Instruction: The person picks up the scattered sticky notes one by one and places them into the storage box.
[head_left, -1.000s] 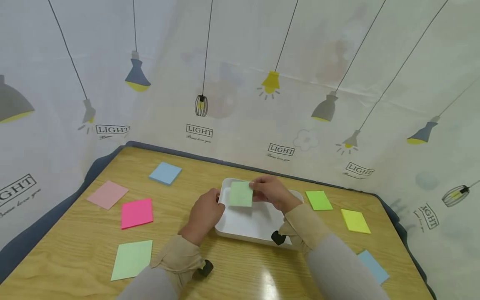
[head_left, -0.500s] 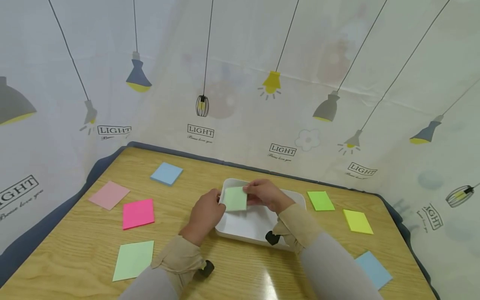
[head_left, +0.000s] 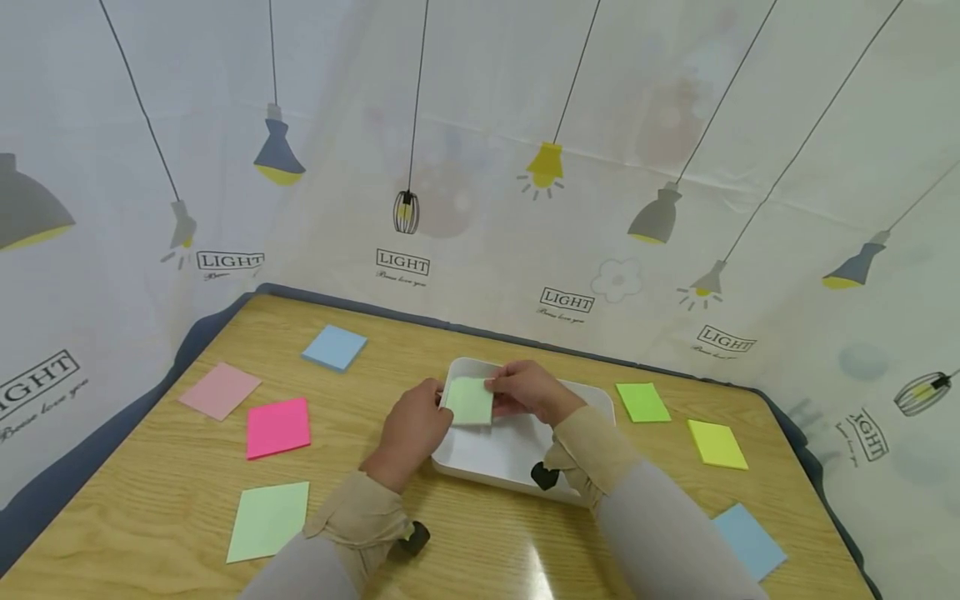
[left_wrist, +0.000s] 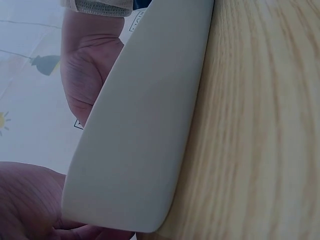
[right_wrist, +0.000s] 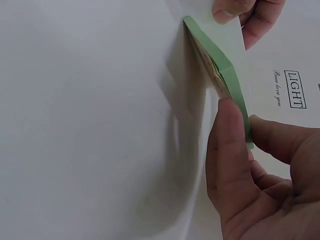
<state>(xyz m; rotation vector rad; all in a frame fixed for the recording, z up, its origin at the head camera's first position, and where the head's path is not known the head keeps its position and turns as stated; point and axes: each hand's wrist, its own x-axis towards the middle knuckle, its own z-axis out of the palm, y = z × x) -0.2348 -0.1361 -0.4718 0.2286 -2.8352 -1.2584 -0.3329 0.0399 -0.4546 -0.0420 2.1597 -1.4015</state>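
My left hand [head_left: 411,429] grips the left rim of a white tray [head_left: 487,454], its thumb over the edge. A light green sticky note pad [head_left: 470,402] is pinched in my right hand [head_left: 536,390], above the tray's far left part. The right wrist view shows the pad [right_wrist: 227,72] edge-on and slightly bent, between my thumb and fingers. It tilts, one edge close to the tray's white floor. In the left wrist view the tray's outer wall [left_wrist: 135,120] hides part of both hands.
On the left of the wooden table [head_left: 360,517] lie blue [head_left: 334,347], pale pink [head_left: 220,390], hot pink [head_left: 278,427] and light green [head_left: 267,522] pads. To the right lie bright green [head_left: 642,402], yellow [head_left: 717,443] and blue [head_left: 750,540] ones. A printed curtain [head_left: 480,275] stands behind.
My right hand has moved left and a little down with the light green pad, bringing it nearer the tray's left wall. My left hand has stayed on the tray rim.
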